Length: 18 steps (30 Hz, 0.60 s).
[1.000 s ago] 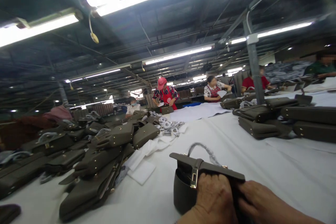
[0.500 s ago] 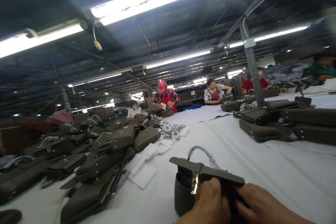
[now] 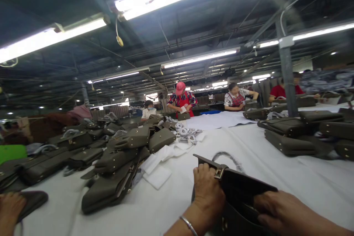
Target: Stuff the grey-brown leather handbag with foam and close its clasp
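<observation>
A dark olive handbag (image 3: 238,188) stands on the white-covered table (image 3: 276,147) right in front of me, its flap lifted and tilted toward me. My left hand (image 3: 206,191), with a bangle on the wrist, grips the flap's left edge next to the metal buckle (image 3: 219,173). My right hand (image 3: 279,212) is curled over the bag's right side, fingers on the inside of the flap. A wrapped handle (image 3: 225,156) arches behind the bag.
Many more olive bags (image 3: 116,158) lie heaped on the table's left; stacked bags (image 3: 298,136) sit at right by a steel post (image 3: 287,77). White paper sheets (image 3: 159,171) lie between. Another person's hand (image 3: 9,210) rests on a bag at lower left. Several workers stand far back.
The bag's flap has been lifted open and tipped toward me. My left hand moved from on top of the flap to its left edge. My view swung left.
</observation>
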Each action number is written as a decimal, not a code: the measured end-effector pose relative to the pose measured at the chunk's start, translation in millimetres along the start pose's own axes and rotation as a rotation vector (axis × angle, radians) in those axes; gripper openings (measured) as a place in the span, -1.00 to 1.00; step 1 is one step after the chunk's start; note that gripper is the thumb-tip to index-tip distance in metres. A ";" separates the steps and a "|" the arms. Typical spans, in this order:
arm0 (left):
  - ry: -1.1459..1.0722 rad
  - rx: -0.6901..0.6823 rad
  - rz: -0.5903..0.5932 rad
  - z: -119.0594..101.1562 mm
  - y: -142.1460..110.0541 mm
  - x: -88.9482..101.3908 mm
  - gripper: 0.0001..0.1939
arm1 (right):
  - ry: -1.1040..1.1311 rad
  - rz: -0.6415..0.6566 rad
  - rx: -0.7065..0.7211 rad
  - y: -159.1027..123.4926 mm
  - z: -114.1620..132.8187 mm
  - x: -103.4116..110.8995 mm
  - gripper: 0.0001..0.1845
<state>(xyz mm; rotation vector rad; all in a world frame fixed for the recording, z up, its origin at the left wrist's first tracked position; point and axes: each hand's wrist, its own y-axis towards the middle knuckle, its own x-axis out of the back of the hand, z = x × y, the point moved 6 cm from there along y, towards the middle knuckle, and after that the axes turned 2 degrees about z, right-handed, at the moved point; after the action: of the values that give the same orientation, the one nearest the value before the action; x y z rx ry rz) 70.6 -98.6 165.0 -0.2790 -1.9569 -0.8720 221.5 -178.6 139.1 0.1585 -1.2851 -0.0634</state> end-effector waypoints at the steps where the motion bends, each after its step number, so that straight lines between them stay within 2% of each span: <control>1: -0.014 0.054 -0.038 12.8 3.4 5.1 -0.67 | 0.020 -0.001 -0.001 -1.8 -2.6 -2.0 -0.82; 7: -0.187 0.166 -0.092 61.7 20.3 13.0 -0.66 | 0.036 -0.061 0.041 0.7 -1.2 -5.7 -0.82; 12: -0.584 0.196 -0.066 91.7 22.1 -0.5 -0.77 | 0.117 -0.086 0.086 -8.3 4.1 -1.8 -0.74; 15: -0.868 0.182 -0.030 101.1 13.9 -11.2 -0.76 | 0.278 -0.264 0.106 -31.9 -10.2 -7.5 -0.69; 16: -0.946 0.192 -0.036 103.2 9.9 -13.5 -0.73 | 0.319 -0.349 0.085 -41.5 -18.7 -13.9 -0.66; 18: -1.073 0.217 -0.076 105.8 1.4 -16.5 -0.68 | 0.371 -0.518 0.001 -58.8 -37.1 -33.7 -0.47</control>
<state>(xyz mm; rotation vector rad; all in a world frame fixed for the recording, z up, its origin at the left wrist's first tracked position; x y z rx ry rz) 9.0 -23.5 119.8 -0.6354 -3.0374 -0.5687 250.1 -229.0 87.9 0.4788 -0.8483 -0.4562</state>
